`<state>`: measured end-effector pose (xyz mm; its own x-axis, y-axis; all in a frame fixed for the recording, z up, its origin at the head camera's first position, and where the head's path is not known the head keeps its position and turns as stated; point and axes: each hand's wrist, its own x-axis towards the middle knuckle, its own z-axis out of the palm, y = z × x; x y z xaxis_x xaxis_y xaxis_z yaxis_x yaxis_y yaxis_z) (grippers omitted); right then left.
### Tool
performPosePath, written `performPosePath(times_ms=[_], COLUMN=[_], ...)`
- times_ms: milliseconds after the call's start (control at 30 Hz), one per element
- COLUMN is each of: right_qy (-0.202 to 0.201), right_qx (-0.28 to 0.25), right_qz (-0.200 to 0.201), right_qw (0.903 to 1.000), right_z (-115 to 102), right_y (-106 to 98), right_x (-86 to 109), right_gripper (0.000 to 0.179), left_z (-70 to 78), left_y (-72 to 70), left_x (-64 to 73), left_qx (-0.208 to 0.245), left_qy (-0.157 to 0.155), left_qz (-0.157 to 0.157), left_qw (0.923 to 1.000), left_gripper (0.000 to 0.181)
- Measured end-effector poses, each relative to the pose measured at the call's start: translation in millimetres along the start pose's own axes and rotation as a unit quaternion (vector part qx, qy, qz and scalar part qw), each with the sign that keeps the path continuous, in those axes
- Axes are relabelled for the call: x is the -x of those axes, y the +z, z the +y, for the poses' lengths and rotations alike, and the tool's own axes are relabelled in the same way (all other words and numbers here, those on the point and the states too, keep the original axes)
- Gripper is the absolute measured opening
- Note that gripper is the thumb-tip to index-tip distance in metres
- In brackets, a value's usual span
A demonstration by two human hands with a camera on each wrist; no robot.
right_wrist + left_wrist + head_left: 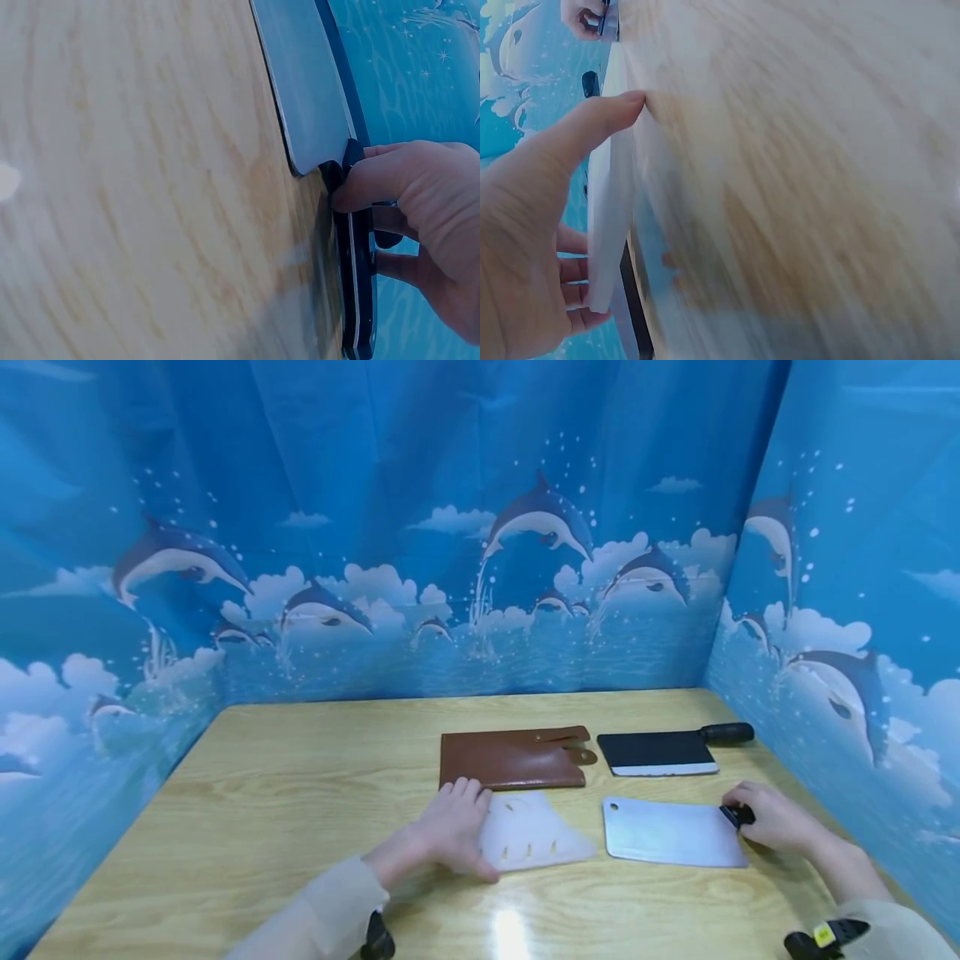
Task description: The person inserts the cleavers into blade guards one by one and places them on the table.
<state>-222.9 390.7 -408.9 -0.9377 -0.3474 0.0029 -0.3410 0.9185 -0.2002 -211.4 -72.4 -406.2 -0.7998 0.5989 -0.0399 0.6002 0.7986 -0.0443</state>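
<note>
A white plastic piece with several small slots (528, 835) lies left of the silver cleaver. My left hand (457, 827) spans its left end, the thumb at the near edge and the fingers toward the far edge. In the left wrist view the white piece (609, 217) shows edge-on between thumb and fingers. My right hand (768, 817) grips the black handle of the silver cleaver (667, 833), whose broad blade points left and has a hole in its far left corner. The right wrist view shows thumb and fingers on the handle (352, 255).
Behind the white piece lies a brown leather sheath (510, 760) with snap straps. A second cleaver (656, 752), black-bladed with a pale edge, rests at the back right. A dolphin-print curtain (375, 543) borders the wooden table (300, 777) at the back and sides.
</note>
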Motion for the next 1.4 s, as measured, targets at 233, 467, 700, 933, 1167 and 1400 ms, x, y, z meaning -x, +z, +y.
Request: performPosePath(times_ms=[233,467,700,933,1167,1400], right_qy=[0.037,0.012,-0.026,-0.005,-0.019,0.004], right_qx=[-0.019,-0.034,-0.038,-0.069,-0.073,-0.085], right_qz=[-0.038,-0.032,-0.001,-0.020,0.007,0.031], right_qw=[0.9984,0.9988,0.9989,0.9974,0.9971,0.9959], right_z=[0,-3,-9,-23,-42,-60], right_y=[-5,-6,-2,-3,-5,-8], right_x=[1.4,2.8,8.0,4.2,-4.8,-14.7], right_gripper=[0.035,0.036,0.036,0.041,0.043,0.045], left_z=[-7.8,-18.8,-28.2,-35.7,-43.2,-44.3], left_y=[1.3,1.8,-2.0,-6.4,-7.0,-9.6], left_x=[6.9,12.7,20.9,28.6,28.8,31.7], left_qx=[0.007,0.036,0.069,0.083,0.064,0.061], left_qy=[0.024,0.035,0.042,0.039,0.032,0.037], left_qz=[0.037,0.069,0.089,0.100,0.107,0.123], left_qw=[0.9990,0.9963,0.9927,0.9908,0.9917,0.9899], left_gripper=[0.109,0.104,0.105,0.107,0.104,0.106])
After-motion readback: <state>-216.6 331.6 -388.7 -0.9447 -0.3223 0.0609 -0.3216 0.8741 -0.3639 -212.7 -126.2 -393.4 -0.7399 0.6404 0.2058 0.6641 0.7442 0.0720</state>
